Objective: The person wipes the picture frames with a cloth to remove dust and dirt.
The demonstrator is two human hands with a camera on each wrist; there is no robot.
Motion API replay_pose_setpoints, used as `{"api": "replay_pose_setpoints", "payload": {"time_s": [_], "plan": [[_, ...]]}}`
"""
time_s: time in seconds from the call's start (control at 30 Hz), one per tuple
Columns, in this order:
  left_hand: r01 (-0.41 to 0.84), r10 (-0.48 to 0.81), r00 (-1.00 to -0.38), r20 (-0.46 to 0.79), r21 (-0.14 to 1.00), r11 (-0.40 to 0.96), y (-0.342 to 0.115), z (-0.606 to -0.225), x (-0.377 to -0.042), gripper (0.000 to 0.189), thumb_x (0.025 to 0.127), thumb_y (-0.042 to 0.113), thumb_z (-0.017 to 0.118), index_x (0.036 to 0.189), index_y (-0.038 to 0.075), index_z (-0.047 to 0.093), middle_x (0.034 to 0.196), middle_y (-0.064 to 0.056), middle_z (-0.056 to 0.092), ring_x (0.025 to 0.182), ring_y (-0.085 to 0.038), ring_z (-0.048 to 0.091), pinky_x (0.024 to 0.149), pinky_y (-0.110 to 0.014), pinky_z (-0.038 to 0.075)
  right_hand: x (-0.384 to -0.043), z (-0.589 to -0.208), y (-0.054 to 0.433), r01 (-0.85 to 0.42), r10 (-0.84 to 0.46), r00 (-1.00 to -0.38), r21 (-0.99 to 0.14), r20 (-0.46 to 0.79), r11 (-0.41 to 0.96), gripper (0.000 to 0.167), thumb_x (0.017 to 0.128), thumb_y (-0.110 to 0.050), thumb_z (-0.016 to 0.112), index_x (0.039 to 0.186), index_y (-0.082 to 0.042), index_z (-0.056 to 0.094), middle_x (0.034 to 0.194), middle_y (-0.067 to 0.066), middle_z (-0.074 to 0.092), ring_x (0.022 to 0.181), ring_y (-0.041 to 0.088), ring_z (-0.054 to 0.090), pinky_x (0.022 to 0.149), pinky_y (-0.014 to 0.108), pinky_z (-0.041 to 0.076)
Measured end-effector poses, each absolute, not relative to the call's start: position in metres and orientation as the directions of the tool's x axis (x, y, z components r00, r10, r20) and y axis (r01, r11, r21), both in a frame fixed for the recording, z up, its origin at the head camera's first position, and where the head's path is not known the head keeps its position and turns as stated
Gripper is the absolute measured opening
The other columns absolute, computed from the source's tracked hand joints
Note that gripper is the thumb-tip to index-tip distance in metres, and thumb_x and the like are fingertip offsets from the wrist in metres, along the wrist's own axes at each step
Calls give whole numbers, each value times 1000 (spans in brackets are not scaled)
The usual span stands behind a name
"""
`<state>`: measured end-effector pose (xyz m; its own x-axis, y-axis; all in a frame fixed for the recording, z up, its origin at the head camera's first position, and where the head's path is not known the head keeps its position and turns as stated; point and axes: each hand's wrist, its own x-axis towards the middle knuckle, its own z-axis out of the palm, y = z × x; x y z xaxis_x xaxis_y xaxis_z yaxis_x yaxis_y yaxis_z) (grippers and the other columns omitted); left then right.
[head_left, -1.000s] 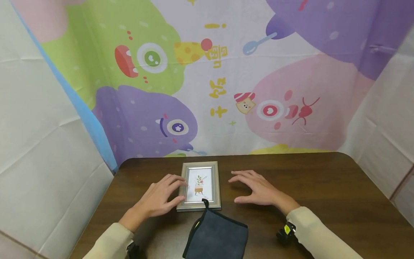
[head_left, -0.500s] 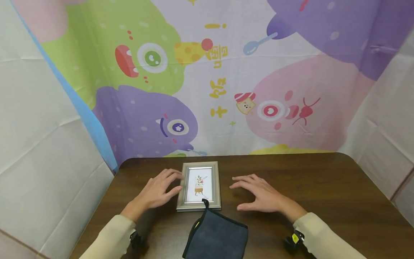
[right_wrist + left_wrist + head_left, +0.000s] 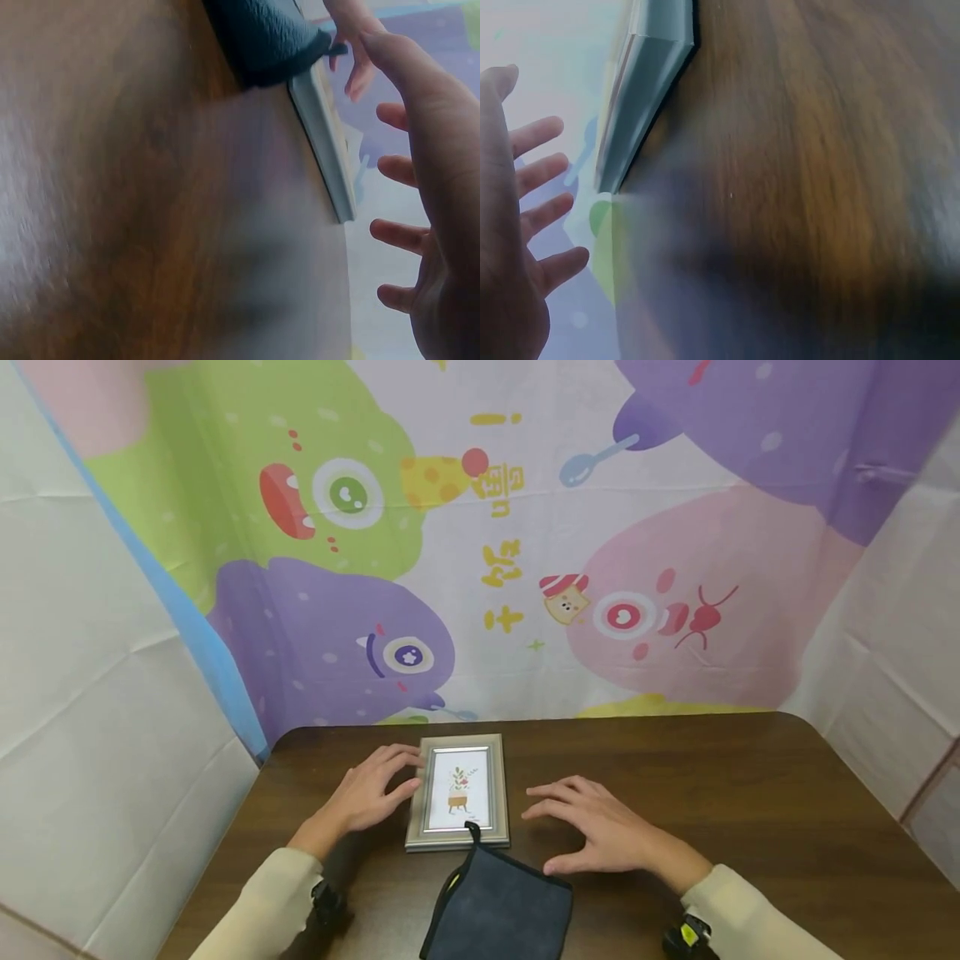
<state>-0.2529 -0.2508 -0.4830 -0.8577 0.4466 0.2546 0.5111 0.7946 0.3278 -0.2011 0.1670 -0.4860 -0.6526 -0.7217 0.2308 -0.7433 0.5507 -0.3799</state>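
A picture frame [image 3: 497,814] with a silvery-beige border lies on the table, showing a drawing of a potted plant. My left hand [image 3: 369,795] is spread beside its left edge, fingertips over or near the border; whether they touch cannot be told. In the left wrist view those fingers [image 3: 546,171] extend loosely with nothing held. Partly over the frame's near edge, a dark grey cloth item [image 3: 498,906] with black trim sits with its loop on the frame. My right hand [image 3: 603,831] hovers right of both, its fingers relaxed, thumb close to the cloth's right corner.
The brown wooden table [image 3: 750,827] extends to both sides. A cartoon-printed curtain [image 3: 517,668] hangs behind its far edge, and pale sheets [image 3: 112,693] hang at the sides. Each wrist carries a small black camera [image 3: 686,935].
My left hand has drawn back slightly from over the picture toward its upper left edge. My right hand has moved nearer to me, toward the cloth. The frame and cloth stay put.
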Motion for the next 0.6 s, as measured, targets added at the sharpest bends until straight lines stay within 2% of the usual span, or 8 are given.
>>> {"api": "replay_pose_setpoints", "payload": {"time_s": [0.17,0.4,0.5,0.6], "plan": [[508,428,-861,276,406,760,-248,-486,-255,30,110,29,68,134,14,78,158,-12,68,152,-41,60,113,-74,54,-193,-484,161,-762,-742,-629,-371,231,531,64,95,-63,84,151,-36,68,169,0,60,147,28,55,116,72,47],[514,411,-857,310,483,708,-246,-496,-259,31,110,22,67,135,7,77,162,-17,67,159,-46,53,127,-74,43,-181,-481,151,-800,-770,-587,-325,250,504,64,94,-66,83,150,-40,66,168,0,61,153,38,56,120,72,46],[519,393,-854,341,502,692,-246,-500,-260,31,107,24,71,132,7,78,161,-18,67,159,-50,51,125,-77,41,-176,-480,147,-819,-785,-564,-294,257,493,66,94,-69,82,151,-41,65,168,-2,61,154,37,56,120,68,48],[533,378,-844,381,510,675,-246,-504,-260,32,103,28,75,128,10,80,160,-16,68,157,-50,51,118,-85,41,-171,-480,144,-846,-803,-529,-253,275,470,68,94,-72,80,152,-41,64,166,-3,62,151,34,58,117,64,52]]}}
